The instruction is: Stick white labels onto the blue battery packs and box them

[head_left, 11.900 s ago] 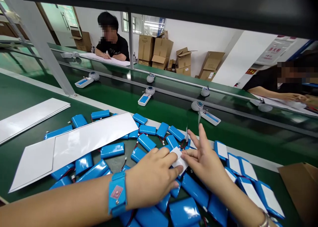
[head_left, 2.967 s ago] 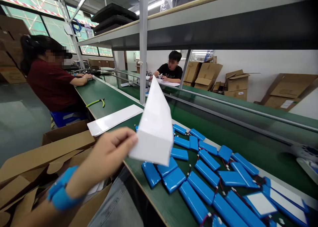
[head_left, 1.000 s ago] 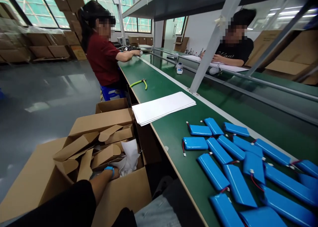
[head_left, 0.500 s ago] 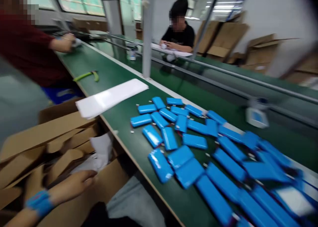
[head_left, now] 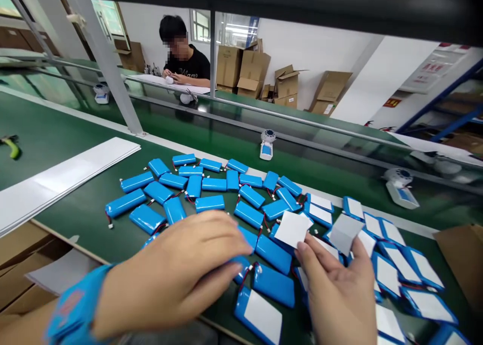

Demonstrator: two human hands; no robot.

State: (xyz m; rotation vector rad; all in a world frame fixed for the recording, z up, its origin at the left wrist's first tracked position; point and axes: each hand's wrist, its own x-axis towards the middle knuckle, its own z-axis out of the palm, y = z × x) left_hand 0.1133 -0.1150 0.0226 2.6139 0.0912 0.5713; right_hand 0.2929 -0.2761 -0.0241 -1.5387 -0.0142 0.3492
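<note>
My left hand (head_left: 177,274), with a blue wristband (head_left: 77,302), hovers over blue battery packs (head_left: 273,252), palm down. Its fingers bend loosely, the thumb is apart from them, and nothing shows between them. My right hand (head_left: 339,284) is closed on small white stickers: one white sticker (head_left: 291,228) is at the thumb and forefinger, and a creased one (head_left: 345,233) is at the other fingers. Plain blue packs with red and black leads lie at the middle and left. Toward the right, several packs carry a white rectangle (head_left: 402,264) on top.
A stack of long white sheets (head_left: 75,179) lies on the green bench (head_left: 49,121) at left, near a green-handled tool (head_left: 13,148). White devices (head_left: 266,146) stand behind the rail. A cardboard box (head_left: 462,262) stands at right. Across the bench sits a person (head_left: 186,63).
The view has swung right. My left hand has moved from beside the open carton to above the battery packs. My right hand, unseen before, now shows with white stickers.
</note>
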